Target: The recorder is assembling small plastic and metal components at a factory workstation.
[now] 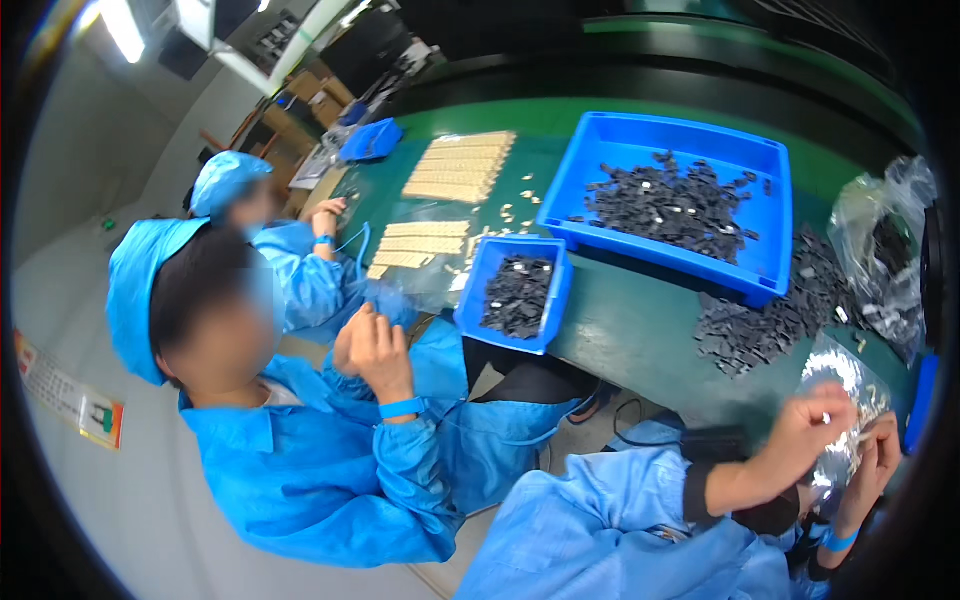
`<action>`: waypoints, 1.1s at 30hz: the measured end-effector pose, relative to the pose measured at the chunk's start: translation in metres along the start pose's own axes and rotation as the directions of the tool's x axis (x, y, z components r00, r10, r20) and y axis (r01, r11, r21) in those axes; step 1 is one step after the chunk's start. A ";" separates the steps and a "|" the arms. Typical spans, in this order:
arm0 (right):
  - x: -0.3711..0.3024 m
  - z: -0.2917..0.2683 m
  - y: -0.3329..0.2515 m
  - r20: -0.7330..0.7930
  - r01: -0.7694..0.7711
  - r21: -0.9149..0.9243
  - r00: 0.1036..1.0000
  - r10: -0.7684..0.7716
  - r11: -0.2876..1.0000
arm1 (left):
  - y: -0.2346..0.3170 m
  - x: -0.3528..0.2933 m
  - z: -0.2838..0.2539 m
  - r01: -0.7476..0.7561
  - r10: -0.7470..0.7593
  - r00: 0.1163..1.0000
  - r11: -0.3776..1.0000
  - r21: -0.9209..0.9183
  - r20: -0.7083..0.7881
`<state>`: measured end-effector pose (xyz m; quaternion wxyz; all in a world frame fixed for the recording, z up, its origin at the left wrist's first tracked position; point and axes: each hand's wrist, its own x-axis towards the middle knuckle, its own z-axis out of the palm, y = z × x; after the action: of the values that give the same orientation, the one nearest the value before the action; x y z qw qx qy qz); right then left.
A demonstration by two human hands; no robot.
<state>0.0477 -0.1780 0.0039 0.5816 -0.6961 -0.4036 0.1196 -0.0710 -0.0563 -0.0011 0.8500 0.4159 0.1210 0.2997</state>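
Observation:
At the lower right, a clear plastic bag (835, 375) with small pale pieces in it lies at the table edge. My left hand (795, 440) is closed in a pinch over the bag, with a small white piece (826, 417) at its fingertips. Beside it, my right hand (870, 468) has its fingers bent against the bag's right side, gripping it. A blue band circles my right wrist. Just beyond the bag, a heap of small dark grey pieces (745, 335) is spread over the green table (625, 320).
A large blue tray (680, 125) and a smaller blue bin (510, 340) hold dark pieces. Rows of cream strips (460, 165) lie farther left. A crumpled clear bag (890, 240) stands at the right. Two co-workers in blue, one near (330, 440), one farther (290, 260), sit at left.

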 end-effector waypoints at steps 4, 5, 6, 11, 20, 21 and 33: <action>0.008 -0.030 0.001 0.055 0.095 -0.584 0.996 -0.077 0.806 | 0.058 0.003 -0.033 -0.565 0.537 0.783 0.405 0.718 0.313; 0.012 -0.026 -0.007 0.026 0.079 -0.595 0.996 -0.080 0.800 | 0.076 0.003 -0.038 -0.594 0.457 0.766 0.235 0.770 0.452; 0.022 -0.023 -0.015 0.069 0.128 -0.733 0.991 -0.113 0.668 | 0.083 0.003 -0.048 -0.685 0.443 0.659 0.019 0.728 0.608; 0.021 -0.030 -0.023 0.141 0.210 -0.633 0.978 -0.155 0.745 | 0.077 -0.007 -0.049 -0.788 0.215 0.494 -0.298 0.539 0.842; 0.028 0.024 -0.028 0.404 -0.013 0.273 0.909 -0.103 0.962 | 0.073 -0.007 -0.041 -0.828 0.095 0.397 -0.392 0.401 0.913; 0.028 0.025 -0.029 0.445 -0.066 0.278 0.893 -0.067 0.958 | 0.074 -0.008 -0.040 -0.841 0.057 0.399 -0.377 0.389 0.915; 0.033 0.017 -0.030 0.623 -0.251 0.260 0.782 0.036 0.932 | 0.070 -0.005 -0.042 -0.865 0.007 0.406 -0.319 0.387 0.914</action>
<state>0.0461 -0.1426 0.0359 0.5174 -0.5425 -0.4881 0.4469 -0.1226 -0.0002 0.0269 0.0394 0.9303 -0.1899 0.3113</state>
